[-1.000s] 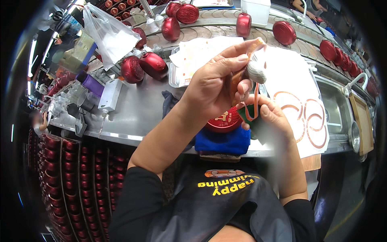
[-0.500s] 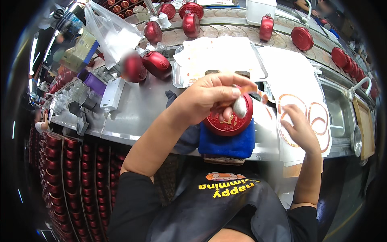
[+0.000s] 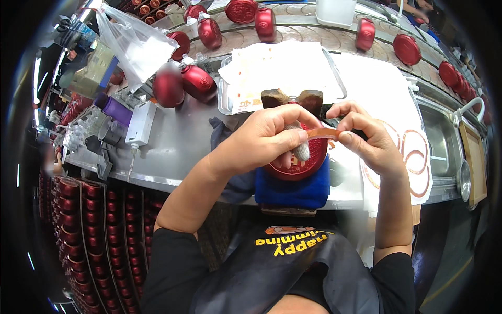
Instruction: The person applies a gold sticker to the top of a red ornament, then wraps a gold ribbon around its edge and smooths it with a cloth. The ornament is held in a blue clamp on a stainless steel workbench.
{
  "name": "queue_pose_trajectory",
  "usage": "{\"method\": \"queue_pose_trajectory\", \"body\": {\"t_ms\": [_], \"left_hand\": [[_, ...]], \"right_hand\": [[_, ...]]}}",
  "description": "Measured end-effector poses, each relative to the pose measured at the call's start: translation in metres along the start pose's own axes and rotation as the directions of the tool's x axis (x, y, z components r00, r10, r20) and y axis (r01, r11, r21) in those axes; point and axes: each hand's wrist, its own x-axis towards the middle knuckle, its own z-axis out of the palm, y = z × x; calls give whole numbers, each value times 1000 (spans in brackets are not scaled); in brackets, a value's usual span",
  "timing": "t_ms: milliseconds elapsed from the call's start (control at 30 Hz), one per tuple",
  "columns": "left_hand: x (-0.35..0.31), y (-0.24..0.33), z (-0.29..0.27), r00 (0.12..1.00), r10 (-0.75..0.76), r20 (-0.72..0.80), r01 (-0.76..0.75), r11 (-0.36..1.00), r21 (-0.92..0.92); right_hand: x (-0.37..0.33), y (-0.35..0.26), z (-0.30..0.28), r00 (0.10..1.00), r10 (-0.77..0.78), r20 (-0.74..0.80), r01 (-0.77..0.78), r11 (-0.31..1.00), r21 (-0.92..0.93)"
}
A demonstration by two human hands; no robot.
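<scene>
Steel counter (image 3: 172, 138) is giving room left of your left hand (image 3: 259, 138), which is pinching one end of the orange strip (image 3: 323, 133) over the red bottle (image 3: 311, 166) and blue cloth (image 3: 293, 191), near the counter's front edge. Your right hand (image 3: 375, 144) is pinching the other end, while beyond it white sheets (image 3: 366, 78) are reaching toward the sink (image 3: 442, 178).

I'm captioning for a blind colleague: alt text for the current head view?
A left hand and a right hand hold an orange strip between them over a round red bottle on a blue cloth. White paper with orange rings lies at right.
</scene>
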Motion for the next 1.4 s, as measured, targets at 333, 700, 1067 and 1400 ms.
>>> {"method": "queue_pose_trajectory", "body": {"t_ms": [333, 700, 1067, 1400], "left_hand": [[-1, -33, -11, 850, 409, -333, -91, 736, 671], [21, -74, -29, 702, 553, -448, 25, 610, 792], [27, -75, -29, 714, 540, -445, 36, 606, 794], [29, -72, -30, 724, 537, -433, 45, 590, 806]], "right_hand": [[31, 8, 30, 987, 13, -159, -83, 891, -446], [45, 33, 43, 965, -81, -248, -106, 746, -658], [41, 37, 41, 959, -63, -275, -137, 749, -649], [29, 32, 37, 991, -121, -52, 45, 686, -727]]}}
